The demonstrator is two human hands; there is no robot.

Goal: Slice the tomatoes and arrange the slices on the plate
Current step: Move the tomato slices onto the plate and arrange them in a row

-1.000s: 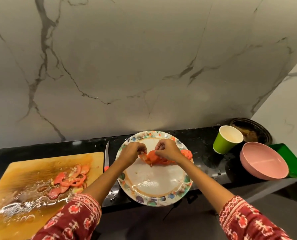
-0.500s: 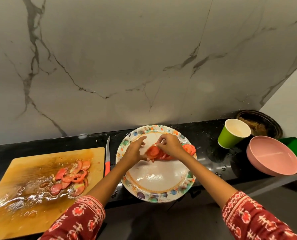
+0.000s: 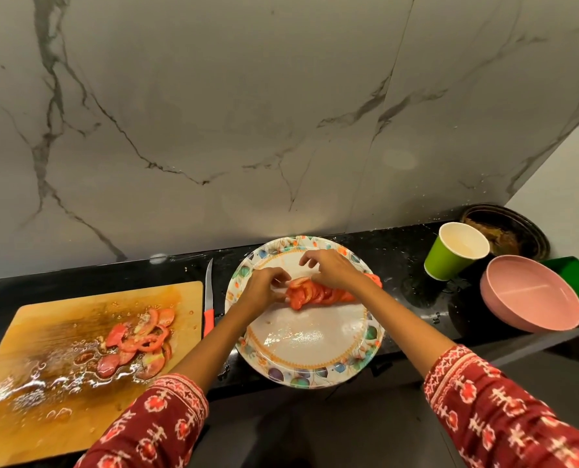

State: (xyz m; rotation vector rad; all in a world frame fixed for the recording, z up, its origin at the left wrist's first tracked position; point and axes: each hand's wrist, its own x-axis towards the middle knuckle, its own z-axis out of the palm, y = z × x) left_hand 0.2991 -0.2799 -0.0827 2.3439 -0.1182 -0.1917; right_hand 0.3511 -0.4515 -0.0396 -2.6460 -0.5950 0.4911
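Note:
A patterned paper plate [image 3: 318, 369] sits on the black counter in front of me. A fanned row of tomato slices [image 3: 311, 293] lies across its upper half. My left hand [image 3: 264, 287] pinches the left end of that row with curled fingers. My right hand [image 3: 332, 270] rests over the row's middle, fingers bent down onto the slices. More tomato slices [image 3: 139, 339] lie on the wet wooden cutting board [image 3: 45, 383] at the left. A knife [image 3: 208, 298] with a red handle lies between board and plate.
A green paper cup [image 3: 450, 255] stands right of the plate. A pink bowl [image 3: 531, 293] sits beside it, with a green tray [image 3: 575, 275] behind and a dark round dish [image 3: 511, 231] in the corner. A marble wall rises behind the counter.
The slices have been spread out leftward into a longer row. My left hand has closed onto the row's left end, and my right hand has lifted its fingers a little.

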